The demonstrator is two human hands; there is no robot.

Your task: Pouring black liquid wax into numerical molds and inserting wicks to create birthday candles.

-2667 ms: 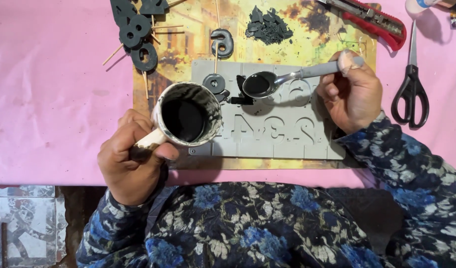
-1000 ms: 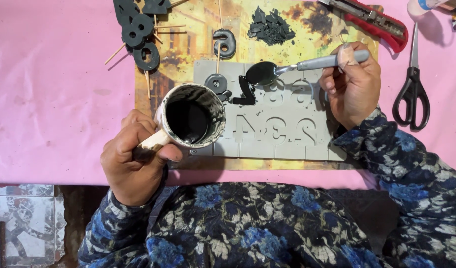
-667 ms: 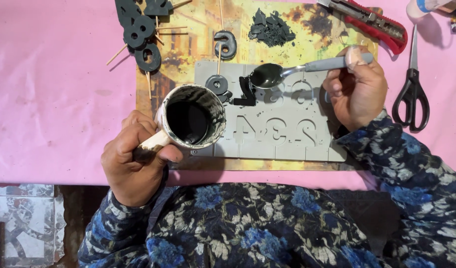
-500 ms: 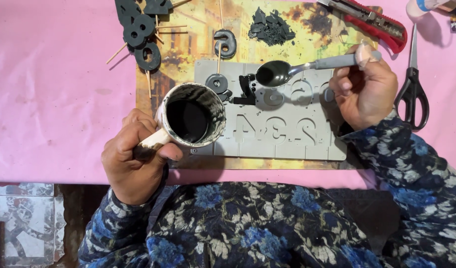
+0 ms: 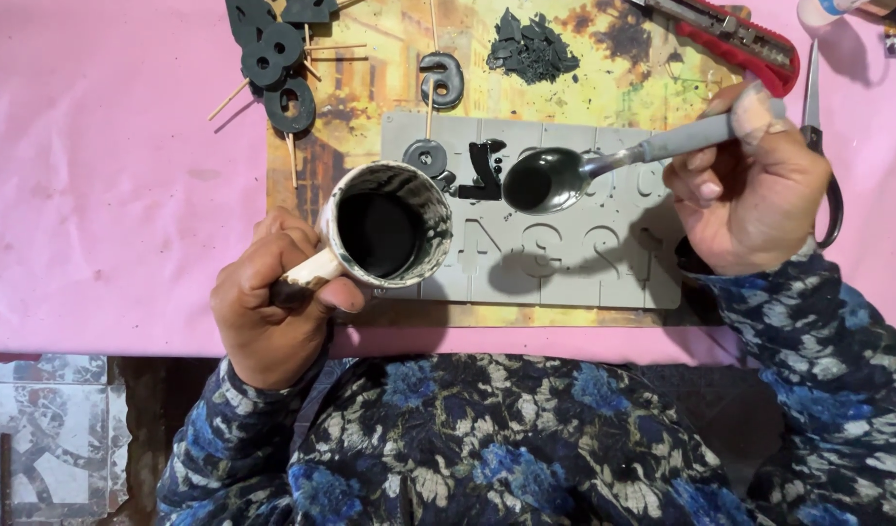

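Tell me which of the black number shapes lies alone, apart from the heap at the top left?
The black numeral on a stick, just above the grey mould. It lies by itself on the yellow board, while the other finished numerals overlap in a cluster at the board's top-left corner.

Glossy metal spoon (image 5: 550,178) with matt grey handle, stained ceramic mug (image 5: 389,226) holding shiny black liquid, matt grey rubbery mould (image 5: 565,268), smooth pink cloth (image 5: 107,175) on the worktop, thin wooden sticks (image 5: 231,97), printed glossy paper board (image 5: 370,88), flowered fabric sleeve (image 5: 818,341)
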